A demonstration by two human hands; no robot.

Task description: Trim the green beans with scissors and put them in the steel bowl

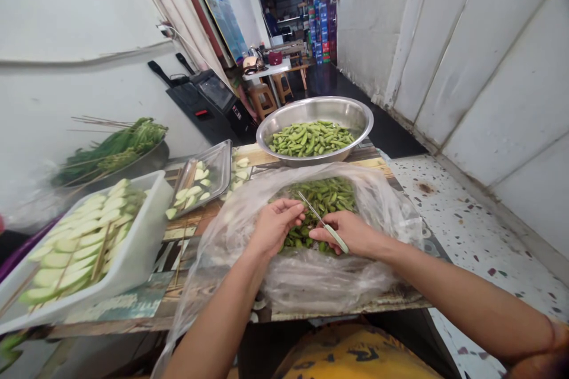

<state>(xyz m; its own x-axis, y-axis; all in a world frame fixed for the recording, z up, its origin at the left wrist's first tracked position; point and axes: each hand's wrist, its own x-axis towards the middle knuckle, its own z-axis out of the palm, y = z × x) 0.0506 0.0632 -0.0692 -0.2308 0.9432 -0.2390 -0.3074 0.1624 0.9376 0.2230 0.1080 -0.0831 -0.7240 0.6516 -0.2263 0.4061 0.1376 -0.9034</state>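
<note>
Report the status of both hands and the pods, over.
Right hand holding green-handled scissors. Left hand near blades, grip unclear. Green pods in open plastic bag. Nothing visibly blocking.

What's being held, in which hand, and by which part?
Right hand holds the scissors by the pale green handle. Left hand is near the scissors' tip; can't tell whether it holds anything.
</note>
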